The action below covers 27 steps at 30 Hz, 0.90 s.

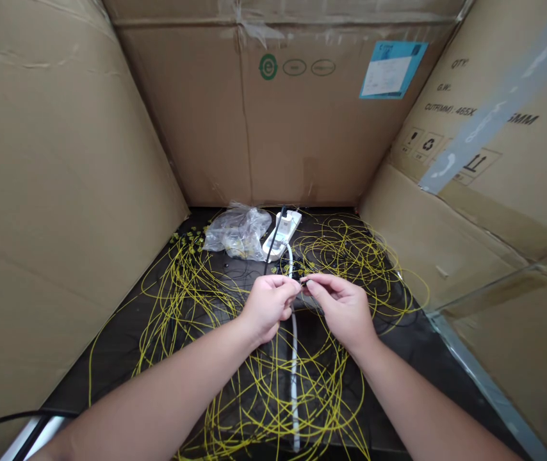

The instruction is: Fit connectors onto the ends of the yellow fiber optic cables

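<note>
My left hand [268, 304] and my right hand [343, 307] meet fingertip to fingertip above the middle of a black table [120, 339]. Both are pinched on a small dark part [303, 282] at the end of a thin yellow cable. Loose loops of yellow cable [191, 291] lie tangled all over the table under and around my hands. A white cord [295, 378] runs from the near edge, under my hands, to a white power strip [283, 234] at the back.
A crumpled clear plastic bag [237, 232] lies left of the power strip. Tall cardboard walls [62, 192] close in the table on the left, back and right. A black cable [9, 419] crosses the near left corner.
</note>
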### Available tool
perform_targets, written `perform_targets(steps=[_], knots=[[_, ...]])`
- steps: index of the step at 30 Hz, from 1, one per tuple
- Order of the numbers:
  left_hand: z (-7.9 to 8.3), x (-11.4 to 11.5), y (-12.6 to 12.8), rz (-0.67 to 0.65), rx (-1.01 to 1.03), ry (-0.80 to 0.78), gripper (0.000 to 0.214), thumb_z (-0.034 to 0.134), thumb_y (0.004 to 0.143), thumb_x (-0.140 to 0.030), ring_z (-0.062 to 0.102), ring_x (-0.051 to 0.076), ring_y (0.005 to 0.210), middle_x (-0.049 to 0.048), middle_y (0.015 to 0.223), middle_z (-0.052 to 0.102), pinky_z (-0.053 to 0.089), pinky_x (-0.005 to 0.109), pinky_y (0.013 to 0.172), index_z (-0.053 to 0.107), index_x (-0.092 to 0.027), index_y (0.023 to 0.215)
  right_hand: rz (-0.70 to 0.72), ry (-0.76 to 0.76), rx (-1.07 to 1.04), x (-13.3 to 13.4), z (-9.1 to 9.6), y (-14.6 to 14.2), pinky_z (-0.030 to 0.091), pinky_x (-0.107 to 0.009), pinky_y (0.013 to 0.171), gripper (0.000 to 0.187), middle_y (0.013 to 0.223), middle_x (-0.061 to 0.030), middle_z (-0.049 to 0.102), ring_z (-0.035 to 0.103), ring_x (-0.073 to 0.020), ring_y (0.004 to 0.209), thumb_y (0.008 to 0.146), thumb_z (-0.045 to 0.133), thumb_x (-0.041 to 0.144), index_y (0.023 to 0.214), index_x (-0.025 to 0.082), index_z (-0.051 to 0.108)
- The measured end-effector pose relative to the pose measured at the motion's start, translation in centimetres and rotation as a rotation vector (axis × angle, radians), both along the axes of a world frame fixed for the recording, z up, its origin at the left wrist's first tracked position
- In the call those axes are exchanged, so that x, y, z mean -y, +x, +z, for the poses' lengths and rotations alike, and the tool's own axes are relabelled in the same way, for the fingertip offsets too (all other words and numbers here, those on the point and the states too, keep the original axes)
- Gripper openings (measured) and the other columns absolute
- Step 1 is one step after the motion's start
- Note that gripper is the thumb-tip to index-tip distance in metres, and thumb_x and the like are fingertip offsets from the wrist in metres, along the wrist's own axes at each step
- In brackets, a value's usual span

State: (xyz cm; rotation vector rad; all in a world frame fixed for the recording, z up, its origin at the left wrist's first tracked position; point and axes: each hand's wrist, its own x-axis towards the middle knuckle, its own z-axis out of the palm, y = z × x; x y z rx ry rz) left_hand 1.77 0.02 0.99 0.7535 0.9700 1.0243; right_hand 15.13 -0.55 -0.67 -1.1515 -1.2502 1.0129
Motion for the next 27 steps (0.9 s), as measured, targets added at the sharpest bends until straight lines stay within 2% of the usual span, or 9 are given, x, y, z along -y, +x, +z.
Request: perform_targets(steps=[5, 10, 13, 19, 27], knots=[[-0.03, 0.01, -0.01, -0.005, 0.000, 0.016, 0.012, 0.064, 0.064, -0.020, 0.023, 0.001, 0.037, -0.0067, 0.045, 0.036, 0.011, 0.018, 0.036, 0.056, -0.011, 0.063, 0.012, -0.062, -0.158, -0.25, -0.34, -0.07, 0.054, -0.039, 0.077, 0.024, 0.085, -0.0076, 0.070, 0.067, -0.0199, 0.075, 0.069, 0.070, 0.032, 0.087, 0.016, 0.068], [-0.24, -0.01, 0.06, -0.009, 0.006, 0.033, 0.014, 0.065, 0.066, -0.023, 0.025, 0.001, 0.037, -0.0060, 0.046, 0.039, 0.012, 0.017, 0.036, 0.056, -0.012, 0.065, 0.054, -0.110, -0.336, -0.36, -0.62, -0.10, 0.054, -0.038, 0.077, 0.022, 0.084, -0.0057, 0.070, 0.067, -0.0185, 0.074, 0.068, 0.071, 0.029, 0.086, 0.017, 0.066], [-0.28, -0.02, 0.09, 0.002, 0.005, 0.039, 0.015, 0.065, 0.066, -0.023, 0.026, 0.001, 0.037, -0.0055, 0.046, 0.040, 0.013, 0.017, 0.036, 0.056, -0.012, 0.065, 0.061, -0.113, -0.362, -0.39, -0.54, -0.12, 0.055, -0.036, 0.075, 0.020, 0.083, -0.0053, 0.070, 0.067, -0.0177, 0.073, 0.068, 0.072, 0.027, 0.084, 0.017, 0.066], [-0.21, -0.01, 0.14, 0.019, -0.018, 0.035, 0.015, 0.065, 0.066, -0.022, 0.026, 0.001, 0.037, -0.0055, 0.046, 0.040, 0.013, 0.017, 0.035, 0.055, -0.012, 0.063, 0.061, -0.054, -0.280, -0.36, -0.34, -0.21, 0.055, -0.036, 0.076, 0.017, 0.084, -0.0055, 0.069, 0.066, -0.0171, 0.073, 0.071, 0.069, 0.027, 0.084, 0.017, 0.066], [-0.36, -0.09, 0.26, 0.029, -0.015, 0.029, 0.013, 0.064, 0.065, -0.020, 0.021, 0.001, 0.037, -0.0079, 0.043, 0.033, 0.012, 0.017, 0.035, 0.056, -0.011, 0.061, -0.046, 0.102, 0.051, 0.36, -0.25, -0.41, 0.054, -0.034, 0.076, 0.014, 0.087, -0.0065, 0.069, 0.065, -0.0186, 0.079, 0.076, 0.064, 0.026, 0.085, 0.017, 0.068]])
